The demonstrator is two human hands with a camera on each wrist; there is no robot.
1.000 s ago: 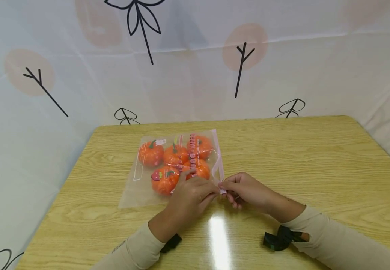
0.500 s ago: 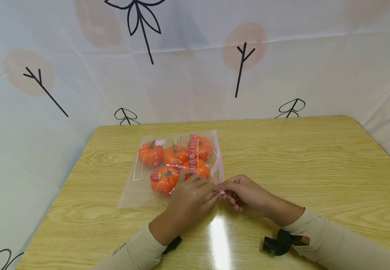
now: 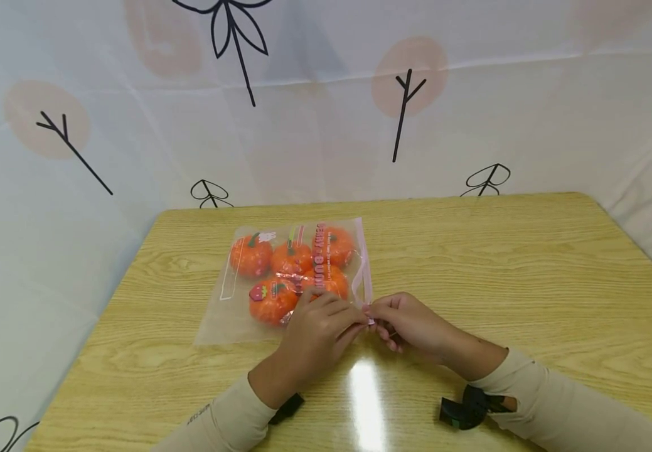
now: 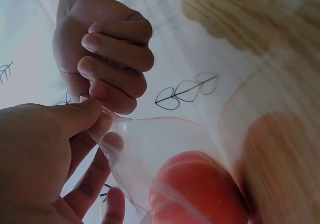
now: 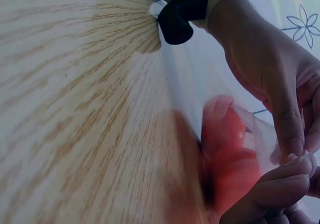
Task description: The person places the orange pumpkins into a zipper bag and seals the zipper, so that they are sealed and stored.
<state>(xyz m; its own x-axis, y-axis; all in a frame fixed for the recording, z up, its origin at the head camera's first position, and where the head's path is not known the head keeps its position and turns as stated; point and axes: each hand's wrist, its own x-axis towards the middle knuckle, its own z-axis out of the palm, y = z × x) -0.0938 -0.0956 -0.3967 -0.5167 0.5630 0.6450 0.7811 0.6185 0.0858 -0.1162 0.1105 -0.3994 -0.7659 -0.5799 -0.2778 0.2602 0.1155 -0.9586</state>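
Observation:
A clear zip bag (image 3: 221, 323) with a pink strip along its right edge lies on the table, holding several orange pumpkins (image 3: 250, 256). My left hand (image 3: 320, 329) pinches the near right corner of the bag between thumb and forefinger. Right beside it, my right hand (image 3: 410, 323) pinches the same corner, thumb on top and the other fingers curled under. In the left wrist view a pumpkin (image 4: 192, 189) shows through the film next to the left hand (image 4: 40, 154). The right wrist view shows both sets of fingertips meeting at the corner, close to the pumpkins (image 5: 232, 174).
The wooden table (image 3: 501, 270) extends to both sides of the bag. A white cloth (image 3: 326, 138) with plant drawings hangs behind it and at the sides. Black wrist straps (image 3: 467, 408) show at both sleeves.
Both hands keep their pinch at the bag's corner. The bag and pumpkins have shifted very slightly left in the head view; the right hand has lowered a little.

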